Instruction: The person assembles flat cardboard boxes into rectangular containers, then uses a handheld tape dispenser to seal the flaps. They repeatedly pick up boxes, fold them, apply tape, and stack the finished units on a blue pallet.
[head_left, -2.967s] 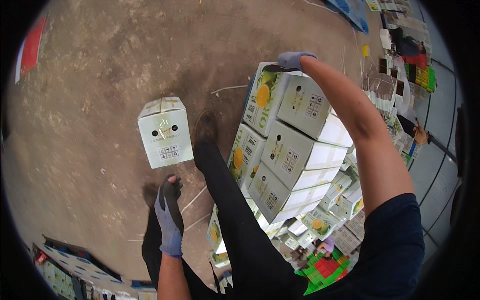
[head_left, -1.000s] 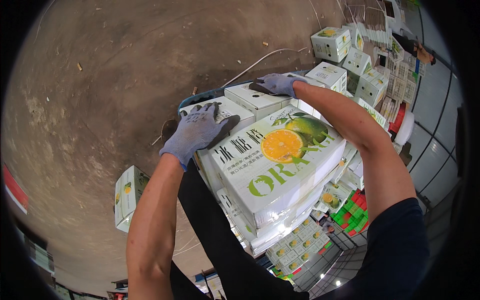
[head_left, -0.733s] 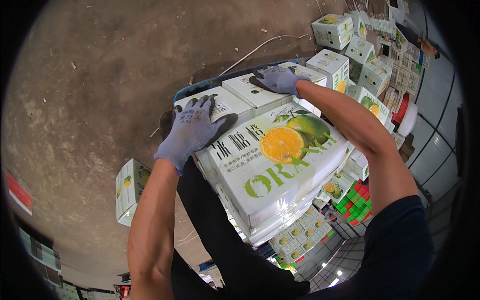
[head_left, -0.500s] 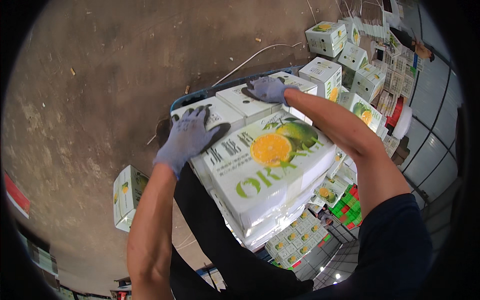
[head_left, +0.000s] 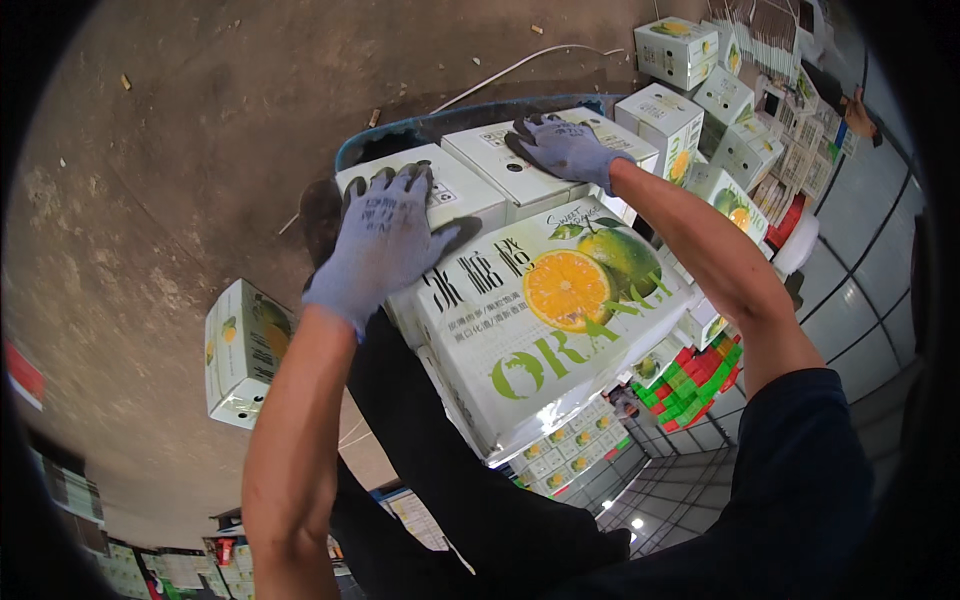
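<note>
With the left hand (head_left: pixel 385 240) and right hand (head_left: pixel 562 148) laid flat, fingers spread, on two white boxes (head_left: pixel 480 180) atop the stack, each box is best squared against its neighbour.

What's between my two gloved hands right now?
In the head view, one white box top lies between the left hand and right hand; the right hand rests on it.

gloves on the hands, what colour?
Blue-grey knit gloves on both the left hand and right hand; clearest in the head view.
</note>
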